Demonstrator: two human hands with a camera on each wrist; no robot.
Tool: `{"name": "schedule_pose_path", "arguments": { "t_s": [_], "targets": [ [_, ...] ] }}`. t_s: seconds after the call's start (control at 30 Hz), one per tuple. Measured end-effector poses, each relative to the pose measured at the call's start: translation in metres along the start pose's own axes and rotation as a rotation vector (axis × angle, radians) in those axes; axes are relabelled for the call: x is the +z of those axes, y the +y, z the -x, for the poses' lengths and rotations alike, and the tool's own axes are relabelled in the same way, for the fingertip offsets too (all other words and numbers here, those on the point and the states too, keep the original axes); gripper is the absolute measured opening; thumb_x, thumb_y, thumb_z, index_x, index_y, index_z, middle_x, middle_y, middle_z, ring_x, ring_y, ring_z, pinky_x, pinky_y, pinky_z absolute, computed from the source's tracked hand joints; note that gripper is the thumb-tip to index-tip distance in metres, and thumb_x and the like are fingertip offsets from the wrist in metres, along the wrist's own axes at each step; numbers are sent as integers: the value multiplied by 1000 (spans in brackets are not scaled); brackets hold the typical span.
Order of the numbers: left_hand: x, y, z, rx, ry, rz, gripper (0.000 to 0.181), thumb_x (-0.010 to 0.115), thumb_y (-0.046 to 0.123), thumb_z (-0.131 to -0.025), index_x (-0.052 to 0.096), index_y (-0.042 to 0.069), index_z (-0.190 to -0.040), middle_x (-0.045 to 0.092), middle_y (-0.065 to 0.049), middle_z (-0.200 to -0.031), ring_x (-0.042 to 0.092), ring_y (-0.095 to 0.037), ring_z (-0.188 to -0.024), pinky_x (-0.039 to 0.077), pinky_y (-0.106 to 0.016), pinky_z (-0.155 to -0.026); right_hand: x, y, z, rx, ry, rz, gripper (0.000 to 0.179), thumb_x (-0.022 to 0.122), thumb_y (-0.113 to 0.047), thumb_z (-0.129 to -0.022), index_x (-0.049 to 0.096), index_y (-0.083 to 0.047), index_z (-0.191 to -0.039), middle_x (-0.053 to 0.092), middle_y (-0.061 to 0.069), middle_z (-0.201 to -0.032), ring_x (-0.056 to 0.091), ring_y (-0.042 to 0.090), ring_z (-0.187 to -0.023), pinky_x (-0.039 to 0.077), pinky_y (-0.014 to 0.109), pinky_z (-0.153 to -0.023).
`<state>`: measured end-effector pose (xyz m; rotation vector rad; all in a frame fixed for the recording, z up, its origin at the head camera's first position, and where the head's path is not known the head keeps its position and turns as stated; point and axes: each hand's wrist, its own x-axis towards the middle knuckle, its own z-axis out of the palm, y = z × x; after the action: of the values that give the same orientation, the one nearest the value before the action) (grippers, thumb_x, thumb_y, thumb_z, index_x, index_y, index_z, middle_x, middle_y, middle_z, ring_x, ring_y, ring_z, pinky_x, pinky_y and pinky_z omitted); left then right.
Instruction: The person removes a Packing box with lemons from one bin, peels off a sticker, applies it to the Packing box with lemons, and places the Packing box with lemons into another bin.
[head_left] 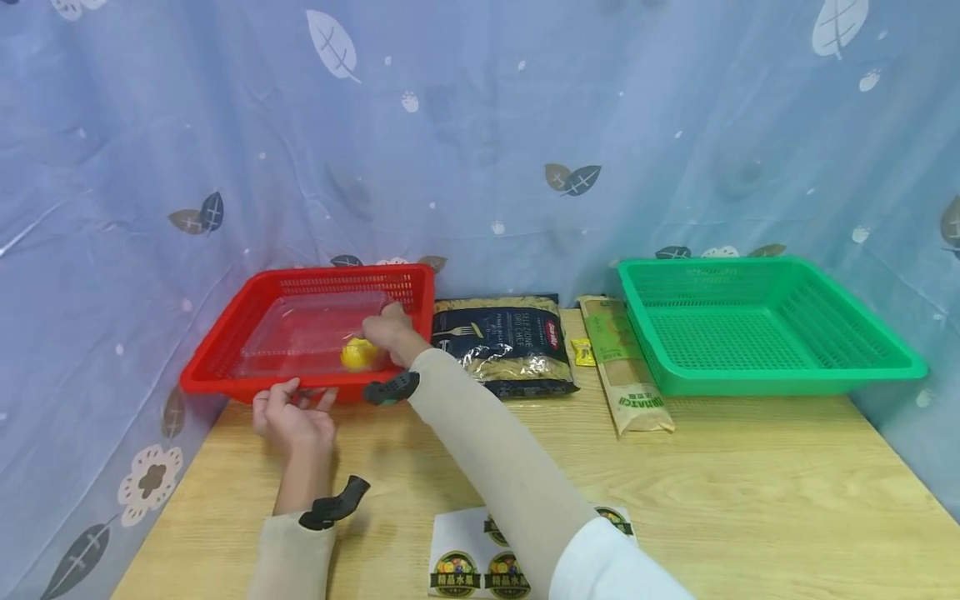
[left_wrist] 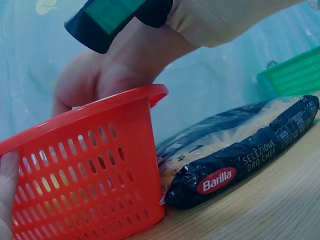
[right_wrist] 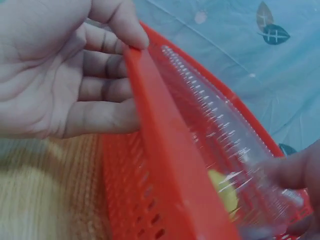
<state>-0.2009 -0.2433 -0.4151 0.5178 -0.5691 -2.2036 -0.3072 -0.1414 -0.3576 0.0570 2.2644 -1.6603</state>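
Red plastic basket [head_left: 225, 386] is gripped at its near rim by the left hand [head_left: 296, 421], its thumb on top and its fingers bent against the outer wall. Beyond that hand, the right hand [head_left: 392, 329] reaches inside to the edge of a clear plastic container [head_left: 300, 329], though whether its partly hidden fingers pinch it I cannot tell. Just beside the right hand, on its left, sits a rounded yellow item [head_left: 360, 354], with a Barilla pasta bag [head_left: 525, 333] to its right outside the basket.

Your right sleeve [head_left: 487, 442] covers part of the sticker sheet [head_left: 468, 533]. In the left wrist view, the red basket [left_wrist: 85, 175] hides the fingertips of your right hand [left_wrist: 105, 77]; the left edge crops your left hand [left_wrist: 7, 192].
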Motion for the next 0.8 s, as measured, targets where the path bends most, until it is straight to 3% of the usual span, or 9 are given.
{"name": "schedule_pose_path", "arguments": {
  "t_s": [0.3,0.57,0.8],
  "targets": [
    [-2,2,0,-16,-12,-70,15,57,0,-93,45,8,-88,56,-17,-117,62,-25,-64,60,-47,-69,4,3,3,-55,12,-75,49,74,-17,-89,48,-13,-130,57,5,-112,57,23,-102,53,47,-97],
    [-4,6,-1,-22,-3,-40,15,54,-3,-91,45,7,-84,58,-14,-91,58,-26,-57,59,-51,-68,-4,-5,8,-81,1,-120,37,74,-21,-90,55,-18,-121,60,-1,-105,59,20,-96,57,41,-87],
    [-3,3,-2,-54,-19,-19,18,55,-3,-92,44,6,-81,55,-13,-78,54,-28,-55,61,-49,-59,-24,-17,11,-194,24,-84,25,73,-21,-91,62,-16,-113,64,-2,-98,59,19,-88,57,33,-70]
  ]
}}
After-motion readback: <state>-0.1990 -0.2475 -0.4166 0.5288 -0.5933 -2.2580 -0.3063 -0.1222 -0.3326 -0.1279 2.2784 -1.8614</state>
